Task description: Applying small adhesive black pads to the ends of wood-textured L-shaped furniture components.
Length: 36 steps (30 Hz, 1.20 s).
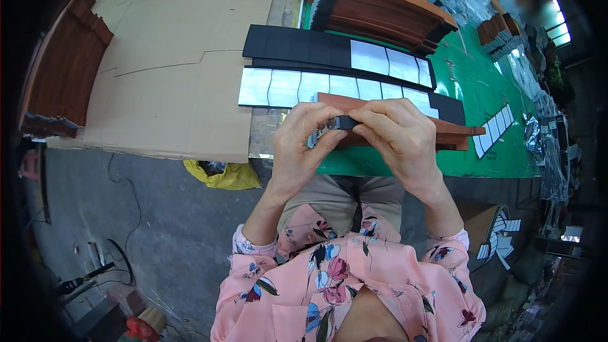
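Note:
Both hands meet over the near edge of the bench, at one end of a reddish-brown moulding strip (pixel 453 130). My left hand (pixel 301 142) is closed, its thumb and fingers pinching a small black piece (pixel 346 123). From the other side my right hand (pixel 402 136) grips that same piece between thumb and fingertips. Much of the piece and the strip's end is hidden by my fingers. Just beyond lie two black strips (pixel 297 44) bearing white peel-off pads (pixel 285 87).
A stack of curved brown mouldings (pixel 386 12) stands at the back on the green bench top (pixel 453 69). Cardboard (pixel 171 88) covers the left, with more brown mouldings (pixel 66 69) at its edge. A white pad strip (pixel 494 131) lies right. Another person (pixel 506 0) is at far right.

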Tool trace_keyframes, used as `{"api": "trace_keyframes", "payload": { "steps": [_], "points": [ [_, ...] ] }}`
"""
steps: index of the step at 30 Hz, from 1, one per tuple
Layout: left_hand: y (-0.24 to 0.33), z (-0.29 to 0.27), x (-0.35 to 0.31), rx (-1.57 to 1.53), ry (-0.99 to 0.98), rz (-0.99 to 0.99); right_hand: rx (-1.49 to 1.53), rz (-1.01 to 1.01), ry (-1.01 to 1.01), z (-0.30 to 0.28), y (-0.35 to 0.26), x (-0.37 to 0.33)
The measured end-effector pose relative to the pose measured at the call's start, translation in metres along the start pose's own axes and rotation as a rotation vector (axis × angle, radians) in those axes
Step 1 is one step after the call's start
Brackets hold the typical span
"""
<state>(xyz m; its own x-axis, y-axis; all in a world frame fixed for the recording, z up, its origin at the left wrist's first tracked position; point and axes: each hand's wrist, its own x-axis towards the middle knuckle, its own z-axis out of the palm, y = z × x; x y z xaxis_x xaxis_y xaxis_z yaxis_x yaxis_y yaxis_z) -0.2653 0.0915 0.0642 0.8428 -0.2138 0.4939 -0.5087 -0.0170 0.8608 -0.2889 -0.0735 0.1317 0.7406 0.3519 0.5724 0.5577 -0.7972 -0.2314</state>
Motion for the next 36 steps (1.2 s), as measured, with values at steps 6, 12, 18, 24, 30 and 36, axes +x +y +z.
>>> {"api": "trace_keyframes", "payload": {
  "steps": [6,12,18,24,30,36],
  "points": [
    [0.001,-0.001,-0.001,0.0,0.003,0.005,0.017,0.005,0.006,0.0,-0.002,0.0],
    [-0.006,0.004,0.001,0.005,0.025,0.044,0.033,0.034,-0.045,-0.002,0.0,0.001],
    [0.002,-0.001,-0.002,0.004,0.011,-0.006,0.244,0.152,-0.007,-0.012,0.019,-0.01],
    [0.0,0.008,0.0,0.174,0.034,0.164,0.066,-0.005,0.051,-0.005,0.011,-0.02],
    [0.002,0.006,-0.009,0.44,-0.017,0.285,0.177,-0.01,0.112,0.003,0.007,-0.028],
    [0.002,0.011,-0.01,0.604,-0.025,0.308,0.185,-0.02,0.248,-0.053,0.041,-0.057]
  ]
}}
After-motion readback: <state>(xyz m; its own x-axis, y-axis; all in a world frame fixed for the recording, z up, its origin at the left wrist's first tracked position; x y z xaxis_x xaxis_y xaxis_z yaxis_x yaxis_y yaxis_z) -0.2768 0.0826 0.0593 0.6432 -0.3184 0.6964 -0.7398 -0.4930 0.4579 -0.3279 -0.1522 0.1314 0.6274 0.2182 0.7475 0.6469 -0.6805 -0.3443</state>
